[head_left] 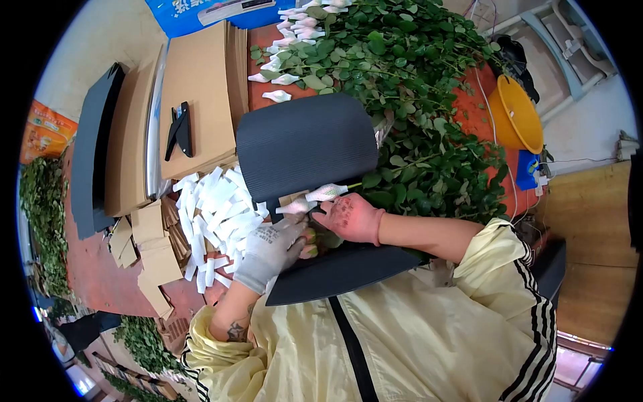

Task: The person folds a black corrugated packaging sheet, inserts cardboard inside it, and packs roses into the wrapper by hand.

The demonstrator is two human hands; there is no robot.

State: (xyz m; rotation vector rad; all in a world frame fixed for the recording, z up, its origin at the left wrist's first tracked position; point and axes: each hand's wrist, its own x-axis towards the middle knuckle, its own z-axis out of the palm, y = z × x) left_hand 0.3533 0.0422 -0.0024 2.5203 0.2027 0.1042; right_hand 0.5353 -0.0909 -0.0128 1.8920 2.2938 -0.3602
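Observation:
My left hand (270,249), in a pale grey glove, curls round several bare rosebuds (309,250) low on the black corrugated sheet (335,273). My right hand (349,218), in a pinkish-red glove, is closed just right of them, its fingertips turned down. What lies under those fingers is hidden. Two rosebuds in white foam nets lie along the tops of my hands: one netted rosebud (326,193) touches the right glove, and another netted rosebud (297,205) sits between both hands. The sheet's far part (308,142) bends up behind them.
Leafy rose stems (408,60) with netted buds pile up at the back right. White paper strips (216,208) heap to the left. A black stapler (179,132) lies on cardboard sheets (201,87). A yellow basin (514,115) stands at the right edge.

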